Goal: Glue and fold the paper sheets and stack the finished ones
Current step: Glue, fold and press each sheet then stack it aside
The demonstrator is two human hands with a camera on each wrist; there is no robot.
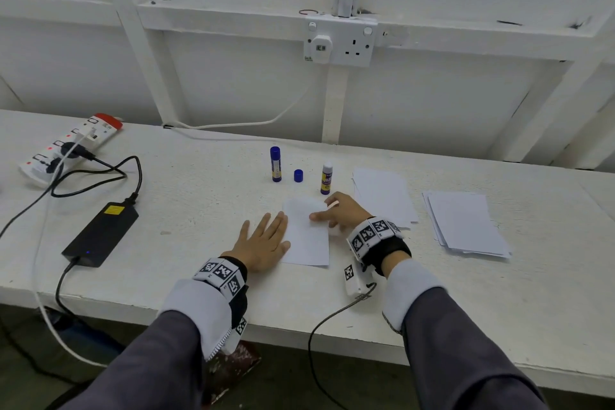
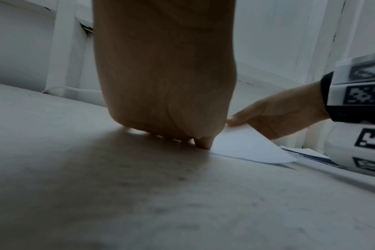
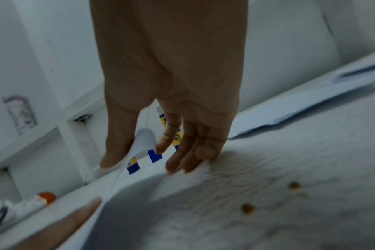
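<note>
While my left hand [image 1: 263,245] lies flat with straight fingers pinning the paper sheet [image 1: 307,238] to the table [image 1: 199,210], my right hand [image 1: 339,211] pinches its far edge, lifting it, evidently to fold it over squarely.

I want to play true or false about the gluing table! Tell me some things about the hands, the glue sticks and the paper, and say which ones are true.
1. The left hand lies flat on the left edge of the paper sheet. True.
2. Both glue sticks have their caps on. False: the capped glue stick has its blue cap, but the open glue stick is uncapped, and the loose blue cap stands between them.
3. The right hand pinches and lifts the sheet's edge. True.
4. The right hand holds a glue stick. False: it holds only paper.
5. Two paper piles lie right of the sheet. True.
</note>
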